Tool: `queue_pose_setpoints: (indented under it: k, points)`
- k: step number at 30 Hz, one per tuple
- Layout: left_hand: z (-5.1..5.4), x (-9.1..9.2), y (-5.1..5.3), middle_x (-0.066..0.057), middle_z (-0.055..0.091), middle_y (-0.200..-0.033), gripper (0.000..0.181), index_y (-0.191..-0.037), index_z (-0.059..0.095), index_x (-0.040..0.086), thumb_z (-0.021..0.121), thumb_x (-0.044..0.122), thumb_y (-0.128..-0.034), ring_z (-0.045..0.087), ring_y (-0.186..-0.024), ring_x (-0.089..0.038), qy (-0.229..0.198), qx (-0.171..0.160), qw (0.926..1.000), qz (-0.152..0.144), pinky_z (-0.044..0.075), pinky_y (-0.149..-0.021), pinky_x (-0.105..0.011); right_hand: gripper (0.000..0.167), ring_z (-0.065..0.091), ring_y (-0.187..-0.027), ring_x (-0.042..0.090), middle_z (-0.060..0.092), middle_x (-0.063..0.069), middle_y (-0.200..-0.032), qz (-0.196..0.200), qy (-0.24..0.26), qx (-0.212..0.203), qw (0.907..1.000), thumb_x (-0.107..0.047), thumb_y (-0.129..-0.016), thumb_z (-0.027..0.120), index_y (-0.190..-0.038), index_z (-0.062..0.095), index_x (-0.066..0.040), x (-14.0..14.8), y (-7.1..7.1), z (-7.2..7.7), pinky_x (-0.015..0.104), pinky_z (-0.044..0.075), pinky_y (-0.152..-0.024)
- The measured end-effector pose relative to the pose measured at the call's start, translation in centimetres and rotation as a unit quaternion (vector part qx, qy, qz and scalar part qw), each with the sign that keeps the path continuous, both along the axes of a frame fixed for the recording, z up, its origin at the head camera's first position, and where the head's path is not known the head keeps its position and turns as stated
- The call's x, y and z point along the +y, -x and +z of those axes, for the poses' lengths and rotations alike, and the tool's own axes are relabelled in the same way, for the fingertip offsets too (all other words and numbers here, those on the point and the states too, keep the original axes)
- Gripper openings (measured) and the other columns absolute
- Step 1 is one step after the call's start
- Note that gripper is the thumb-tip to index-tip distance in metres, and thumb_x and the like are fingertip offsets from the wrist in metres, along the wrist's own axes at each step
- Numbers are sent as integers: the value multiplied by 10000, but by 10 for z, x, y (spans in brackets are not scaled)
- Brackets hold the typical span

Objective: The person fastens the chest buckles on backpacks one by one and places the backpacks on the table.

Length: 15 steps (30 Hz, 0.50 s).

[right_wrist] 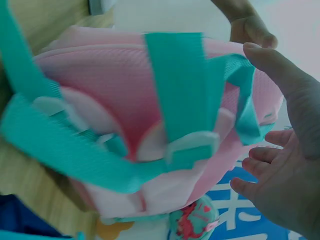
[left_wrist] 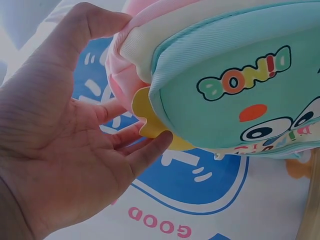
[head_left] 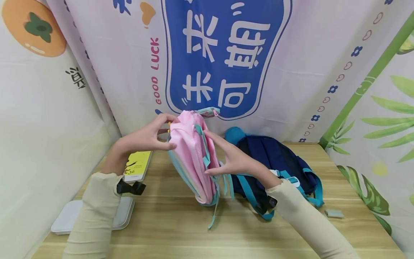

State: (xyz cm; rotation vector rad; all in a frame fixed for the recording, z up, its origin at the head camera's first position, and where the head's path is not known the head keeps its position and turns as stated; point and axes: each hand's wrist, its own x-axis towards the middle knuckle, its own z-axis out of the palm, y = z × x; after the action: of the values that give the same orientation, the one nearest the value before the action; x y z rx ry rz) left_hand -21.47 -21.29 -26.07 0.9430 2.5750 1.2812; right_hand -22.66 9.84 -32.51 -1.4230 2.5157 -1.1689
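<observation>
A pink backpack (head_left: 187, 140) with teal straps stands tilted on the table, its narrow side towards the head view. At its left, my left hand (head_left: 145, 138) pinches the bag between thumb and fingers; the left wrist view shows fingertips on a yellow trim (left_wrist: 150, 117) beside the mint front panel (left_wrist: 215, 120). My right hand (head_left: 237, 160) is at the strap side, fingers spread and relaxed. In the right wrist view, its thumb is by the teal loop (right_wrist: 245, 100) and the other fingertips are close to the bag's edge; firm contact cannot be told.
A dark blue backpack (head_left: 275, 158) with teal straps lies right of the pink one on the wooden table (head_left: 174, 230). A yellow book (head_left: 139, 165) and a white case (head_left: 124, 214) are at left, partly behind the left arm. A small grey object (head_left: 334, 213) lies at right.
</observation>
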Motion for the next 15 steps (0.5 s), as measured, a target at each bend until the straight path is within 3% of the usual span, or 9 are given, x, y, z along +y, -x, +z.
queue_pose_setpoints:
  k: [2,9,15]
  points:
    - [0,-2,2,-159,282,-1515,681,-1431,324,24,727,81,-885,332,-1463,-455,-22,-36,10000,2,441,-1099,-578,1142,234,-1565,244,191,53,-1711,4,-6,-37,10000,-275,-788,893,-1647,147,-182,4,1,-7,546,321,-1208]
    - [-2,-11,4,-130,319,-1507,672,-1433,328,47,727,88,-894,322,-1470,-415,-8,-95,9999,105,385,-1140,-613,1161,189,-1577,258,159,75,-1717,-19,-159,-551,9984,-352,-796,885,-1650,102,-277,19,1,-34,603,290,-1205]
    - [-5,-19,3,-106,347,-1496,664,-1427,334,72,731,74,-895,311,-1466,-382,-50,-143,9997,171,342,-1160,-637,1189,191,-1576,251,154,29,-1715,-171,-386,-800,9959,-376,-779,893,-1653,103,-218,26,-3,-53,566,283,-1222]
